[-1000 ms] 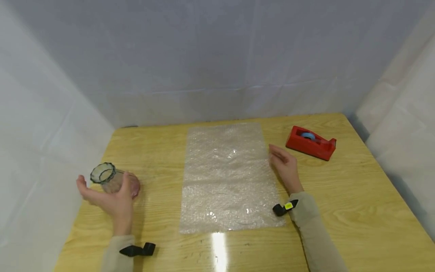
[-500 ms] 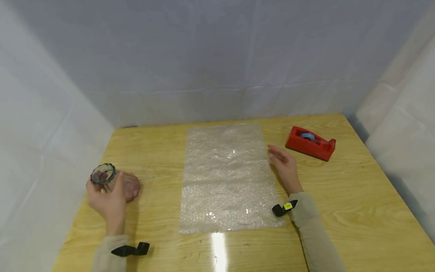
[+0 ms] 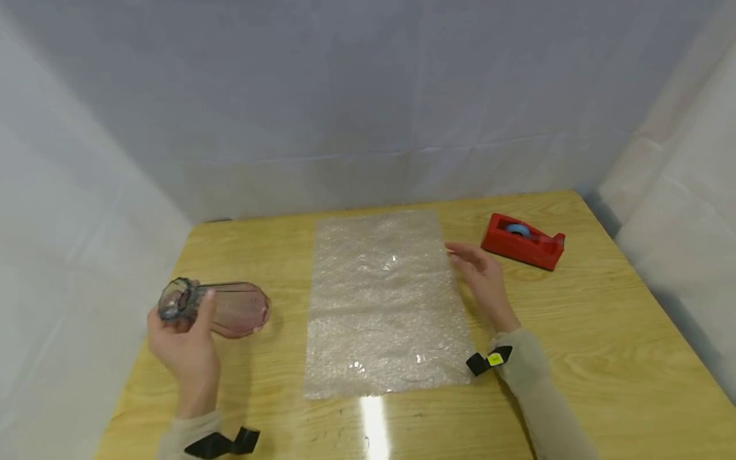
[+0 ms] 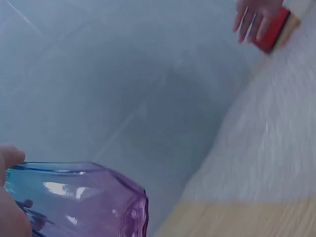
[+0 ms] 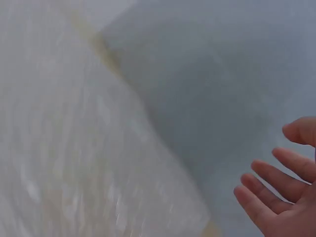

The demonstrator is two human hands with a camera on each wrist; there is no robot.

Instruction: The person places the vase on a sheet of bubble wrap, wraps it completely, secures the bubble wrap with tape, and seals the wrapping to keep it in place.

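My left hand [image 3: 186,358] grips a glass vase [image 3: 238,310] near its scalloped rim. The vase lies on its side in the hand, its base pointing right; its glass fades from bluish at the neck to pink-purple at the base, as the left wrist view shows with the vase [image 4: 84,197]. A sheet of bubble wrap [image 3: 385,306] lies flat on the table between the hands. By the sheet's right edge is my right hand [image 3: 483,281], holding nothing. In the right wrist view the fingers [image 5: 279,180] of that hand are spread and relaxed.
A red tape dispenser [image 3: 523,243] with a blue-cored roll stands at the back right of the wooden table [image 3: 604,332]. White sheeting [image 3: 368,96] hangs behind the table and along both sides.
My left hand has closed round the vase's neck and tipped it from leaning toward lying sideways, base to the right. The right hand has barely moved.
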